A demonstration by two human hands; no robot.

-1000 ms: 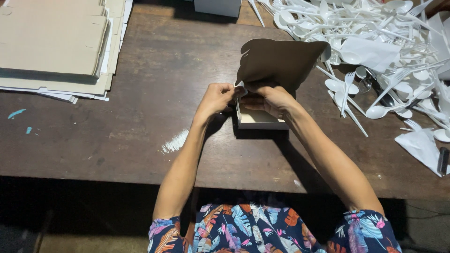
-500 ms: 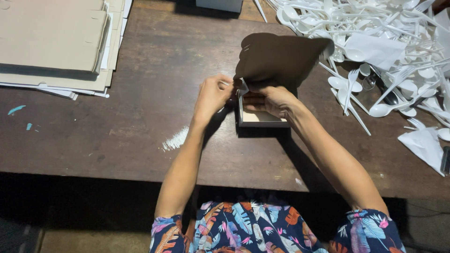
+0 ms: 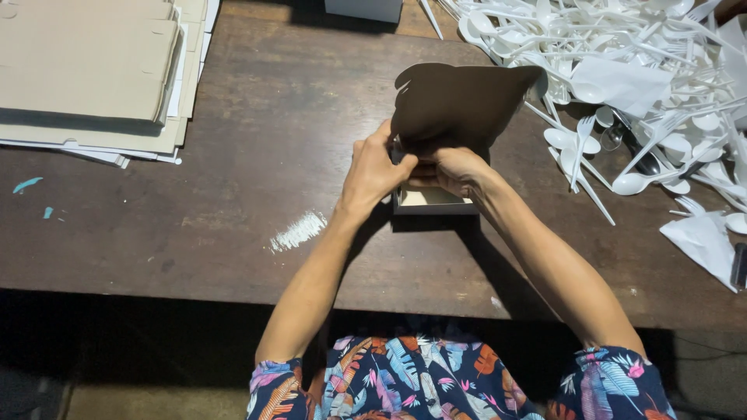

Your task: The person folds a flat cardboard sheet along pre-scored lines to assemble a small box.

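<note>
Box (image 3: pixel 433 201) nudged rightward (under hands (image 3: pixel 412 169)).

Bright overhead light — white cutlery pile (image 3: pixel 622 70) glares, dark shadow below table edge (image 3: pixel 156 280); sharp focus.

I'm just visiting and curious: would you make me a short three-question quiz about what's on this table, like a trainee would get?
1. True or false: both hands touch the dark card flap of the small box.
2. What lies heaped at the table's far right?
A. white plastic cutlery
B. metal bolts
C. glass jars
3. Fill in: at the table's far left lies a stack of flat ______.

Key
1. True: the left hand and right hand meet at the flap's base.
2. A: white plastic cutlery, spoons and forks.
3. Cardboard sheets, on the dark wooden table.
</note>
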